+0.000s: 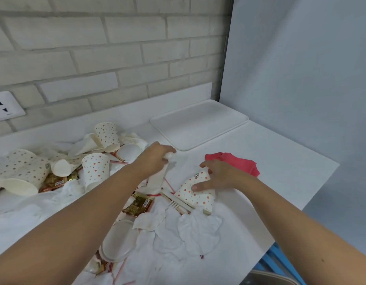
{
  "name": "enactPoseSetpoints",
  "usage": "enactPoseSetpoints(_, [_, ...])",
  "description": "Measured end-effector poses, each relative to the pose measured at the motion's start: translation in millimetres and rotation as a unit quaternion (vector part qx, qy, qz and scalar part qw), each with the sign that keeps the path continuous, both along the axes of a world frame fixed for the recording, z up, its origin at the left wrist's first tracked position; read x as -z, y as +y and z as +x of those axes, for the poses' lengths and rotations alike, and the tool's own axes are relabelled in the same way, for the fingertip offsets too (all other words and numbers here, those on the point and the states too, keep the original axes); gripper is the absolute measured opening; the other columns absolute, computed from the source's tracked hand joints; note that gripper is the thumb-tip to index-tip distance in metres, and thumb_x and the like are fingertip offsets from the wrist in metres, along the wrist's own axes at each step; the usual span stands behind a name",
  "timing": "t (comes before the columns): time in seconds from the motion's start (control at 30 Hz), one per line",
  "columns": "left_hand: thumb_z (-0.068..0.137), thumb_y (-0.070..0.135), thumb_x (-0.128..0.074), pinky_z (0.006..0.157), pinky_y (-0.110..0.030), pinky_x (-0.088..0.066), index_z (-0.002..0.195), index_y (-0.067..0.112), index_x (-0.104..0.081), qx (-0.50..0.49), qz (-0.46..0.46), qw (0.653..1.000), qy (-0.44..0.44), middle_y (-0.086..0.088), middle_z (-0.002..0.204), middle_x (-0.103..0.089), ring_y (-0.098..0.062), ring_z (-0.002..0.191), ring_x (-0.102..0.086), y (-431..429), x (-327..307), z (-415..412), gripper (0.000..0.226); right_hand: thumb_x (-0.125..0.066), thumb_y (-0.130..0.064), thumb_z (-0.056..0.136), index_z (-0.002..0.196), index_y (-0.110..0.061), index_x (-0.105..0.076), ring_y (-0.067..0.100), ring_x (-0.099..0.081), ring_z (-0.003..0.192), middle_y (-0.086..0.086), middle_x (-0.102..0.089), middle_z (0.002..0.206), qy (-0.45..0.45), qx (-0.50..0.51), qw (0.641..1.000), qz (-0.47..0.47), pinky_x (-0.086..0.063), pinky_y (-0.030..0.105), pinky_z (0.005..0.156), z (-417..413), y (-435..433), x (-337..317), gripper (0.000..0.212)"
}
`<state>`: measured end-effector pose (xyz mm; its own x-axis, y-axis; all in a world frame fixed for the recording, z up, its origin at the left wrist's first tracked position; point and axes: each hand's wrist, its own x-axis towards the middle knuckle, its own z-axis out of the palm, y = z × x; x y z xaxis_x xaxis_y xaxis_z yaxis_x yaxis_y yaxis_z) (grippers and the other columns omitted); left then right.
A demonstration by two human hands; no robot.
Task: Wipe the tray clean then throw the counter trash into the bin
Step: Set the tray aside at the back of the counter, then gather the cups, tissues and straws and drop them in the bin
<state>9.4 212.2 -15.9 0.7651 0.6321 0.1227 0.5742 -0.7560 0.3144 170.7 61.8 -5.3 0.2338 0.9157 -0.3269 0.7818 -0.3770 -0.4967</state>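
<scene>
While the left hand [155,157] and right hand [218,175] grip trash, the tray [198,124] lies beyond.
Left clutches a crumpled tissue [172,156]; right curls round a tipped dotted cup [195,195], red cloth [237,162] just behind; tray at the counter's [284,171] far right corner.

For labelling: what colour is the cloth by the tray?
The cloth is pinkish red; head view.

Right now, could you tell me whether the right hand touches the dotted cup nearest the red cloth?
Touching. The head view shows the right hand gripping the dotted cup, thumb pressed on its side.
</scene>
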Motion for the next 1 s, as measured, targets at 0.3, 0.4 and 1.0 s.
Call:
enactPoseSetpoints(0.3, [0.085, -0.006, -0.056, 0.088, -0.029, -0.04, 0.118, 0.007, -0.062, -0.031, 0.125, 0.97, -0.207, -0.012, 0.109, -0.066, -0.028, 0.105, -0.052, -21.3, -30.3, -29.5, 0.036, -0.084, -0.018, 0.066, 0.104, -0.016, -0.046, 0.016, -0.052, 0.084, 0.002, -0.055, 0.1, 0.087, 0.106, 0.981, 0.135, -0.043, 0.023, 0.062, -19.1, -5.7, 7.4, 0.053])
enactPoseSetpoints(0.4, [0.082, -0.011, -0.056, 0.078, -0.019, -0.038, 0.106, 0.004, -0.067, -0.019, 0.154, 0.95, -0.272, -0.016, 0.098, -0.06, -0.024, 0.088, -0.053, -29.5, -38.1, -44.8, 0.03, -0.083, -0.012, 0.066, 0.099, -0.018, -0.042, 0.02, -0.054, 0.087, 0.003, -0.056, 0.098, 0.129, 0.139, 0.961, 0.2, -0.048, 0.031, 0.068, -28.5, -12.5, -1.6, 0.053])
enactPoseSetpoints(1.0, [0.085, -0.005, -0.048, 0.073, 0.005, -0.032, 0.116, 0.006, -0.056, 0.058, -0.02, 0.919, -0.39, -0.01, 0.112, -0.05, -0.008, 0.089, -0.045, -193.6, -61.9, -46.8, 0.034, -0.063, -0.013, 0.085, 0.131, -0.019, -0.039, 0.017, -0.043, 0.095, 0.008, -0.037, 0.126, -0.089, 0.258, 0.897, 0.349, -0.037, 0.018, 0.074, -99.5, -150.8, -69.7, 0.052])
